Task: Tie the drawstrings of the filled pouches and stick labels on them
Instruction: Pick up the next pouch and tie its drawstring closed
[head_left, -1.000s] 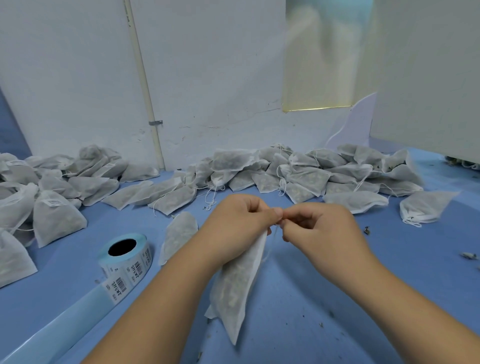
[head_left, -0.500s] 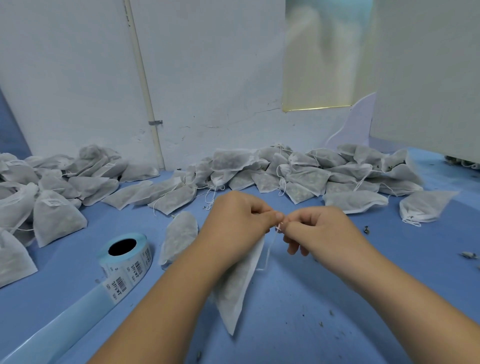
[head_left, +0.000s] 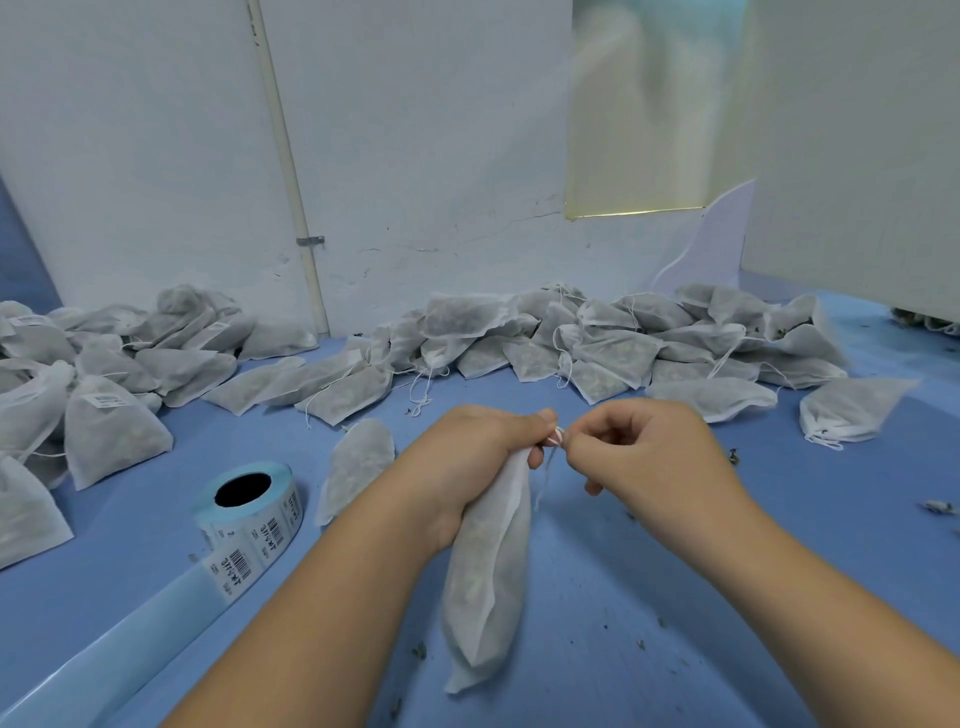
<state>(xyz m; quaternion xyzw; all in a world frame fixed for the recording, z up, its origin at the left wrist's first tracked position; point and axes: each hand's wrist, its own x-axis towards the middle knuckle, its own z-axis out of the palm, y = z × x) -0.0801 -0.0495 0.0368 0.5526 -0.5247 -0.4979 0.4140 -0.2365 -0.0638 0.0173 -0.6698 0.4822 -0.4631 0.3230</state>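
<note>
1. Held pouch (head_left: 488, 571), hidden part: the gathered neck is buried inside the left fist. Whether a knot is there cannot be made out.
2. Drawstring (head_left: 546, 475): thin and white. A short loop shows at the fingertips and one strand hangs below, its end too fine to trace.
3. Left hand (head_left: 467, 467): near centre, fingers curled round the pouch top, thumb tip against the string loop.
4. Right hand (head_left: 654, 457): just right of the left hand, thumb and forefinger pinching the drawstring, the other fingers curled under.
5. Held pouch, look: white non-woven fabric, filled and long, with a dark filling (possibly dried plant matter) showing faintly through. It hangs down from the left hand over the blue table (head_left: 701, 597). Whether its lower corner touches the table is unclear.
6. Label roll (head_left: 249, 504): near left, on its side, with barcode labels whose print is too small to read. Its blue backing strip (head_left: 104, 670) is cut off at the near-left frame edge.
7. Loose pouch (head_left: 358, 467): lying flat between the roll and the left hand.
8. Far pile of pouches (head_left: 613, 343): along the wall, strings trailing.
9. Left pile of pouches (head_left: 109, 431): several bear labels, and it is partly cut off by the frame.
</note>
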